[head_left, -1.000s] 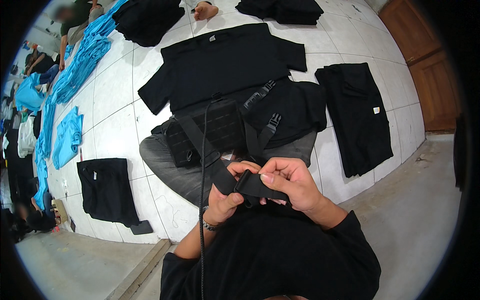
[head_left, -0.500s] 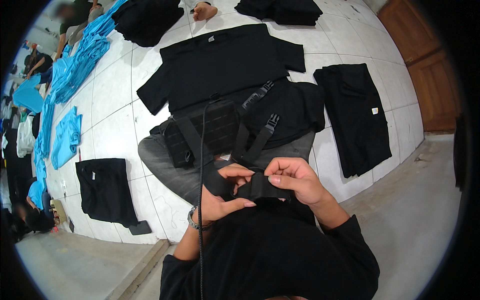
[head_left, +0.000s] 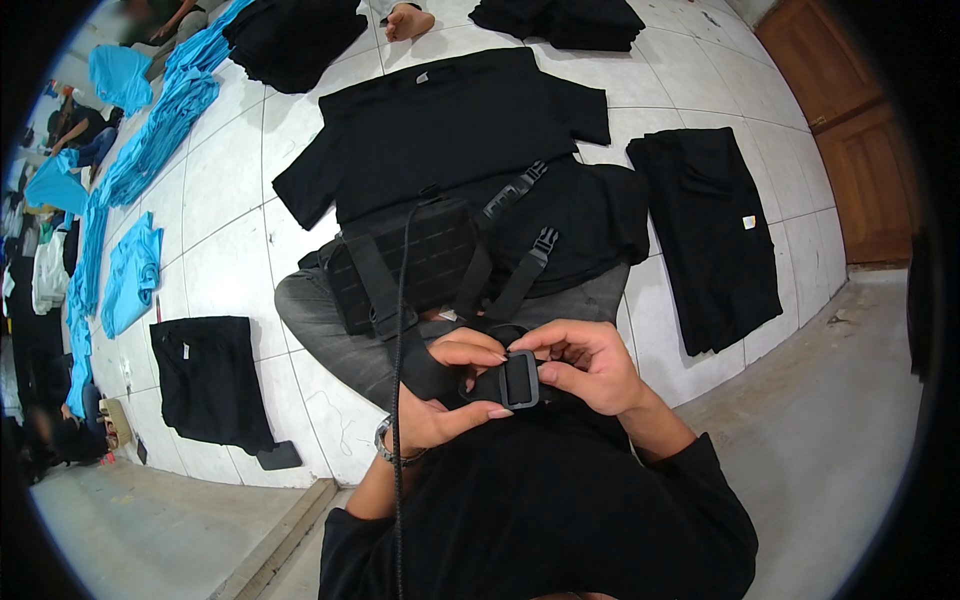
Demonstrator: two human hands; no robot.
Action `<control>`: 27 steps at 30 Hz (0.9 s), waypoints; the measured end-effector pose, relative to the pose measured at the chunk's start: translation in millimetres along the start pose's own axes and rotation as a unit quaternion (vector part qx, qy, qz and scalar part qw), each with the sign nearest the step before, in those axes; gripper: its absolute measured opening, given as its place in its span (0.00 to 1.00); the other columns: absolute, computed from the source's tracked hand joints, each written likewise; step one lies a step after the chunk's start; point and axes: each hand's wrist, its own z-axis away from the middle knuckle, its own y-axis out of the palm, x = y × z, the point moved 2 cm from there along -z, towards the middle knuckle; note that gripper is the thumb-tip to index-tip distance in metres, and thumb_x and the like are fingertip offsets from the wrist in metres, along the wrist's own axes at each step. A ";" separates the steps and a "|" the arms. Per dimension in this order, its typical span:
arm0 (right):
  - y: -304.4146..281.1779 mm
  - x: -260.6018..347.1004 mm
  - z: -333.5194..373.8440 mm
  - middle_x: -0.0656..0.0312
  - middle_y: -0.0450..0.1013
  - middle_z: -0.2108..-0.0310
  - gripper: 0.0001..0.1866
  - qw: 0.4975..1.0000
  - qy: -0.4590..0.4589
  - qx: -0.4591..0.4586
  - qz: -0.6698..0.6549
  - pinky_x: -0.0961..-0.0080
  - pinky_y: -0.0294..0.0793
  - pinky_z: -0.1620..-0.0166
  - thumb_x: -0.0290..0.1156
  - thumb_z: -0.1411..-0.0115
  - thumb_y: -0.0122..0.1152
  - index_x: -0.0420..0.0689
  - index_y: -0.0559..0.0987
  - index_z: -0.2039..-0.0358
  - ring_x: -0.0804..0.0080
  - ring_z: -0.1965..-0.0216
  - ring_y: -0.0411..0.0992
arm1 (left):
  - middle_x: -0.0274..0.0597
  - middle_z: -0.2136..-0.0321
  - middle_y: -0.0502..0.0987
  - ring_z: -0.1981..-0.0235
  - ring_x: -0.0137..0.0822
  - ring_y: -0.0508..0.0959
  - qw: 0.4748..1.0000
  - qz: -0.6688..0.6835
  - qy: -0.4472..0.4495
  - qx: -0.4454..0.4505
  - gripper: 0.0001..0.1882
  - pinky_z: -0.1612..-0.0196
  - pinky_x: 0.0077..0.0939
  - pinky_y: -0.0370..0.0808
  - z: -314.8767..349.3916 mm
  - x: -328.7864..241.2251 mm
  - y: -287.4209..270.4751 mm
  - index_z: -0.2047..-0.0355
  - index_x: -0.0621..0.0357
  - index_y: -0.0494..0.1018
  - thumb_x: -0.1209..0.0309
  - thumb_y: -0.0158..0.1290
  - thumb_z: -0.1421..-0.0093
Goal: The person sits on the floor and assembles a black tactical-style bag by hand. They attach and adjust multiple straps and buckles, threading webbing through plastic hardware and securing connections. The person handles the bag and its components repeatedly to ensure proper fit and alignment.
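Note:
Between my hands, close to my chest, is a black webbing strap carrying a rectangular dark plastic slide buckle [head_left: 519, 380]. My left hand [head_left: 450, 395] pinches the strap at the buckle's left side, thumb below and fingers above. On the other side my right hand [head_left: 585, 365] grips the buckle's right edge between thumb and fingers. The black pouch [head_left: 405, 265] with rows of webbing rests on my lap, straps coming off it. Two side-release buckle pieces [head_left: 545, 240] on straps lie to its right. A thin black cord [head_left: 399, 430] hangs down over my left wrist.
A black T-shirt [head_left: 440, 125] lies spread on white tiles before me. Folded black garments [head_left: 710, 240] are at the right, more at the left and far side. Blue garments [head_left: 150, 150] run along the left, near other people. A bare foot [head_left: 408, 22] shows at the top.
The slide buckle has turned to face up between my hands, where strap was showing before. My right fingers have shifted slightly. At far left, a person's blue garment has moved.

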 end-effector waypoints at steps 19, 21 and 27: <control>3.3 -9.3 0.9 0.52 0.84 0.52 0.20 0.997 0.015 0.015 -0.076 0.83 0.82 0.64 0.20 0.30 0.65 0.34 0.80 0.39 0.75 0.58 0.82 | 0.51 0.47 0.80 0.59 0.31 0.79 1.000 -0.001 0.025 0.003 0.22 0.57 0.24 0.75 4.0 10.5 6.3 0.46 0.64 0.80 0.70 0.70 0.39; 5.9 -10.0 -0.2 0.52 0.84 0.53 0.20 0.996 0.015 0.005 -0.093 0.83 0.83 0.64 0.20 0.30 0.64 0.34 0.80 0.39 0.76 0.60 0.82 | 0.51 0.46 0.80 0.58 0.31 0.79 1.000 -0.006 0.025 -0.002 0.21 0.57 0.24 0.75 3.7 10.8 6.4 0.46 0.64 0.79 0.70 0.68 0.36; 4.4 -1.2 -8.4 0.56 0.84 0.57 0.18 0.997 0.061 -0.040 -0.022 0.84 0.82 0.64 0.19 0.30 0.63 0.34 0.79 0.40 0.79 0.62 0.82 | 0.54 0.45 0.79 0.57 0.32 0.78 1.000 -0.001 0.000 -0.022 0.17 0.54 0.25 0.76 -0.6 9.8 7.9 0.46 0.66 0.78 0.72 0.62 0.33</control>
